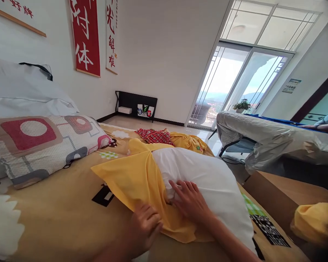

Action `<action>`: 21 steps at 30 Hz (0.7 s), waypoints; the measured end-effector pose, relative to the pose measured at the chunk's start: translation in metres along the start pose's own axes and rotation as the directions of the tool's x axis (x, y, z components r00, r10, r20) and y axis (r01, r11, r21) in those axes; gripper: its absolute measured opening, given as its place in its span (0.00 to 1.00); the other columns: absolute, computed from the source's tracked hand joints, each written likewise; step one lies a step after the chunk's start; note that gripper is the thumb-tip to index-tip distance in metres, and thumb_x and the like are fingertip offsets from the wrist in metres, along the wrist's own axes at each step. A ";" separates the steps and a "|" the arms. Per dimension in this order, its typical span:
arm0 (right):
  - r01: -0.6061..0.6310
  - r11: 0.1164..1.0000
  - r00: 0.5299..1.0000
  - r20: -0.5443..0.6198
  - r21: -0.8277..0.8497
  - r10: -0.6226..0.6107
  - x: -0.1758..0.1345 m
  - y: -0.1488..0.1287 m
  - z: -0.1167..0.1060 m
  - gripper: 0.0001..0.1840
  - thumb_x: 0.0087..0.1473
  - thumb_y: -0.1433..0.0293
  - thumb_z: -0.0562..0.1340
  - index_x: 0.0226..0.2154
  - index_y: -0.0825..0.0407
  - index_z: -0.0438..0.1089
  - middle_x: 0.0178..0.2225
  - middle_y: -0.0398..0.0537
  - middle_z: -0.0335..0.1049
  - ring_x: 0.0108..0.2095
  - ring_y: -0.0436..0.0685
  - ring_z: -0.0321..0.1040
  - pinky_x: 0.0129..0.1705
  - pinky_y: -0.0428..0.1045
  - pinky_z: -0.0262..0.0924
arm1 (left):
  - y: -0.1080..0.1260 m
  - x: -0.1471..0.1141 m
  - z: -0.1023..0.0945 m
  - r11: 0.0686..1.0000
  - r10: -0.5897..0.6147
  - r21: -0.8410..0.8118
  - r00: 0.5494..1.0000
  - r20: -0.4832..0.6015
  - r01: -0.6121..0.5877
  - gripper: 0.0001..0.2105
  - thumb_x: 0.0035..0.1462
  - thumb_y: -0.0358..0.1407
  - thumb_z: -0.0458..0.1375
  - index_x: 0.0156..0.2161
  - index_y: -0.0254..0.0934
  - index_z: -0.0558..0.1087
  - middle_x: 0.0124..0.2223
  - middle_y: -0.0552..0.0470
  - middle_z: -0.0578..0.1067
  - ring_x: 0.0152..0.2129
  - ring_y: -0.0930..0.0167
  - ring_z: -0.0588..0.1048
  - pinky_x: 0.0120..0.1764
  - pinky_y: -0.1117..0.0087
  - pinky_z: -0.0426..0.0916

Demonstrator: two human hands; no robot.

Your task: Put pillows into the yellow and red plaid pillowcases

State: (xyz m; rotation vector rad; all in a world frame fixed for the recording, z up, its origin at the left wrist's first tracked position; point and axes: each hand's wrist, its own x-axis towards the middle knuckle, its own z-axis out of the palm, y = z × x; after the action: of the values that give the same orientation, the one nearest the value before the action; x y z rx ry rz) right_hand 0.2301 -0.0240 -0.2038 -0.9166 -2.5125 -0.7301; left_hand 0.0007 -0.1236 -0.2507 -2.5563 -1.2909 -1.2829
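Note:
A plump white pillow [207,174] lies on the bed, its left end partly covered by a yellow pillowcase [136,171]. The pillowcase spreads out in loose folds to the left and along the near side. My left hand [147,222] is closed on the near edge of the yellow cloth. On the white pillow, beside the pillowcase's opening edge, my right hand [190,200] has its fingers curled and grips the white fabric. Its palm side is hidden.
A patterned pillow [51,142] rests at the left before white bedding [19,87]. Red plaid cloth [155,136] and more yellow cloth [190,141] lie beyond the pillow. At right stand a cardboard box [284,189], a yellow bundle [317,222] and a plastic-covered table [265,134]. Another person's arm [326,127] shows there.

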 end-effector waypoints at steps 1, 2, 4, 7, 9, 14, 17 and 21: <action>0.009 0.999 1.000 -0.023 -0.047 -0.010 -0.008 -0.001 -0.003 0.32 0.56 0.59 0.60 0.61 0.46 0.58 0.54 0.56 0.66 0.53 0.65 0.61 0.52 0.58 0.53 | -0.004 -0.006 -0.008 0.992 -0.128 0.015 0.990 -0.059 0.129 0.15 0.65 0.36 0.46 0.29 0.36 0.71 0.28 0.50 0.73 0.27 0.70 0.71 0.32 0.70 0.59; 0.016 0.996 0.999 -0.040 -0.093 -0.020 -0.015 -0.003 -0.004 0.35 0.54 0.57 0.62 0.62 0.45 0.57 0.59 0.55 0.62 0.57 0.68 0.57 0.55 0.60 0.50 | -0.009 -0.011 -0.014 0.960 -0.275 0.026 0.958 -0.078 0.278 0.20 0.66 0.39 0.44 0.25 0.36 0.69 0.24 0.51 0.71 0.23 0.71 0.69 0.29 0.70 0.57; 0.019 0.987 0.999 -0.037 -0.162 -0.025 -0.022 -0.006 -0.001 0.38 0.52 0.60 0.64 0.63 0.42 0.54 0.63 0.54 0.55 0.62 0.71 0.50 0.57 0.63 0.45 | -0.019 -0.022 -0.016 0.825 -0.565 0.026 0.825 0.009 0.564 0.26 0.65 0.47 0.44 0.19 0.37 0.65 0.18 0.52 0.68 0.16 0.71 0.66 0.24 0.69 0.51; -0.012 0.975 1.000 0.026 -0.222 0.018 -0.012 -0.007 0.011 0.40 0.50 0.72 0.63 0.64 0.41 0.53 0.63 0.55 0.56 0.61 0.72 0.52 0.56 0.65 0.48 | -0.029 -0.025 -0.008 0.627 -0.762 -0.015 0.617 0.196 0.779 0.27 0.60 0.56 0.46 0.23 0.37 0.70 0.21 0.49 0.73 0.20 0.66 0.71 0.25 0.69 0.53; -0.023 0.973 0.997 0.070 -0.231 0.040 0.004 -0.004 0.017 0.37 0.52 0.77 0.59 0.63 0.41 0.55 0.57 0.56 0.63 0.55 0.68 0.61 0.52 0.63 0.54 | -0.032 -0.018 0.001 0.589 -0.774 -0.126 0.602 0.199 0.799 0.27 0.57 0.59 0.46 0.29 0.37 0.73 0.28 0.46 0.77 0.27 0.63 0.74 0.28 0.69 0.58; 0.139 0.988 0.953 0.279 -0.062 -0.117 0.036 -0.002 0.007 0.22 0.56 0.78 0.57 0.50 0.43 0.68 0.37 0.48 0.72 0.36 0.55 0.68 0.33 0.47 0.60 | -0.033 0.010 0.026 0.617 -0.755 -0.299 0.654 0.034 0.728 0.26 0.57 0.58 0.43 0.22 0.38 0.65 0.24 0.46 0.73 0.24 0.66 0.70 0.29 0.68 0.60; 0.131 0.990 0.916 0.389 -0.051 -0.101 0.052 -0.007 -0.016 0.16 0.57 0.77 0.57 0.45 0.45 0.70 0.36 0.49 0.71 0.32 0.55 0.69 0.27 0.46 0.57 | -0.020 0.025 0.040 0.667 -0.690 -0.383 0.724 0.007 0.639 0.22 0.60 0.51 0.42 0.22 0.38 0.62 0.24 0.48 0.71 0.23 0.69 0.67 0.29 0.69 0.59; 0.040 0.996 0.905 0.425 -0.082 -0.001 0.077 -0.021 -0.035 0.11 0.59 0.75 0.55 0.40 0.49 0.71 0.38 0.50 0.71 0.33 0.57 0.71 0.26 0.48 0.57 | 0.013 0.041 0.059 0.714 -0.570 -0.447 0.818 0.075 0.539 0.18 0.60 0.45 0.43 0.23 0.38 0.60 0.23 0.51 0.69 0.22 0.72 0.65 0.26 0.71 0.56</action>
State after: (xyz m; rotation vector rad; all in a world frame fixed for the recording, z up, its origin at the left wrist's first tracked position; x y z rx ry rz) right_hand 0.1657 -0.0208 -0.1447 -1.1925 -2.8879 -0.7158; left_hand 0.0621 -0.0847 -0.2586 -2.4140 -2.0753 -1.9629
